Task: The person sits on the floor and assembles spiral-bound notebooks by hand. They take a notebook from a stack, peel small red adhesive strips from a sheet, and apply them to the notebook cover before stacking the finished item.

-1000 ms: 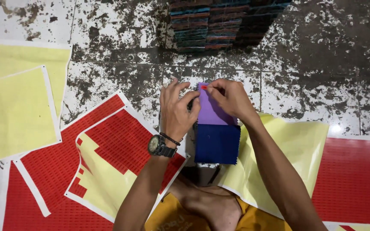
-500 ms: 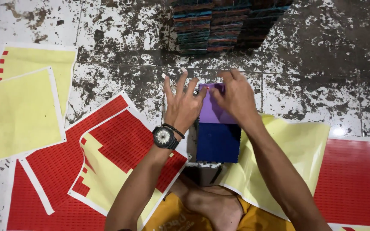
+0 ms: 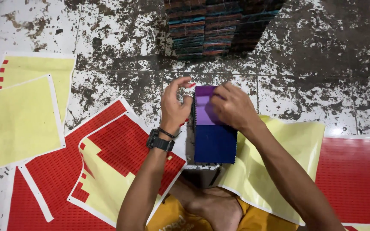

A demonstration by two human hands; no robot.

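Note:
A stack of fabric swatches stands on the floor in front of me, with a purple swatch [image 3: 202,114] at its far half and a navy blue one [image 3: 215,143] nearer me. My right hand [image 3: 233,107] lies over the purple end and grips it. My left hand [image 3: 174,109], with a black watch on the wrist, is just left of the stack. Its fingers are curled and pinch what looks like a small red sticker [image 3: 189,84] at the tips.
Red sticker sheets [image 3: 125,141] with bare yellow backing lie to the left, and plain yellow sheets [image 3: 13,119] lie farther left. Another yellow sheet [image 3: 279,154] and a red sheet [image 3: 356,179] lie at the right. A pile of bundled swatch stacks [image 3: 210,30] sits at the top.
My left hand has lifted off the top of the swatch stack and drawn left, its fingers curling. My right hand stays on the purple end.

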